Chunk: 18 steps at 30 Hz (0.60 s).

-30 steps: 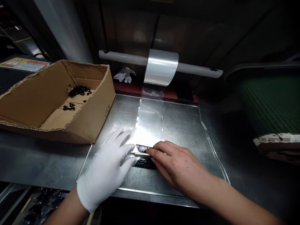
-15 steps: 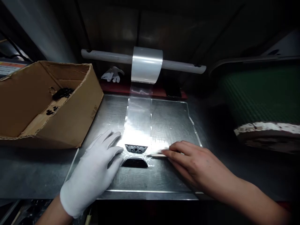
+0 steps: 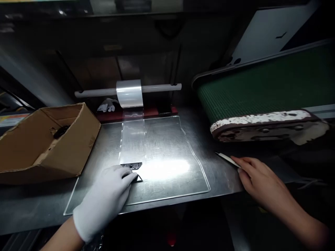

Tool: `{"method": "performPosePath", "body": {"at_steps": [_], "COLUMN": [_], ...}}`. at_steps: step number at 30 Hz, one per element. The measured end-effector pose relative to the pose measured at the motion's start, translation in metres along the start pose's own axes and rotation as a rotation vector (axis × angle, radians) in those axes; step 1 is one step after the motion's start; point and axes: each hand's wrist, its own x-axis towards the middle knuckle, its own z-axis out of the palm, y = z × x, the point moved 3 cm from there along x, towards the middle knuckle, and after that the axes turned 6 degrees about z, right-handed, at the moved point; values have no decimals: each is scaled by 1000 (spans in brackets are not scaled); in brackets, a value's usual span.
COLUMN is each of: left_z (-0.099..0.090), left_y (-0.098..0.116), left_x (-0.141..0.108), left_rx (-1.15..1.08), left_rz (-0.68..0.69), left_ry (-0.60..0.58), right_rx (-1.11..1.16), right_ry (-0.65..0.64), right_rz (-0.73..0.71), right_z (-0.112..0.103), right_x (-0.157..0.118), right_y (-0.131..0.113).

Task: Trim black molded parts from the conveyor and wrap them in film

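My left hand [image 3: 104, 195], in a white glove, has its thumb and fingers closed at a small black trapezoid part [image 3: 139, 179], hiding most of it. Just behind lies a similar dark part [image 3: 135, 166] with holes, at the near end of a clear film strip [image 3: 133, 139]. That strip runs back over a clear sheet to the film roll [image 3: 129, 94]. Off to the right, beyond the sheet's edge, my bare right hand [image 3: 258, 177] grips a slim pale craft knife [image 3: 227, 159], its dark tip pointing left and away from me.
On the left stands an open cardboard box [image 3: 70, 148] with dark items inside. A white bar [image 3: 159, 88] carries the roll, and a white glove [image 3: 106, 105] lies below it. The green conveyor belt [image 3: 251, 90] juts in at right over the metal bench [image 3: 193, 129].
My right hand has moved right with the knife, away from the film between the two parts. My left hand has closed onto the nearer black part. The camera view has shifted.
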Motion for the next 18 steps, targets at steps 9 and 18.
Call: {"method": "performPosePath", "body": {"at_steps": [9, 18], "left_z": [15, 12], "left_y": [13, 21], "left_x": [15, -19], "left_rx": [164, 5], "left_rz": [-139, -121], "left_ry": [44, 189], "right_rx": [290, 263], "right_ry": [-176, -292], "right_rz": [-491, -506], "right_z": [31, 51], "right_x": [39, 51], "right_y": [-234, -265]}}
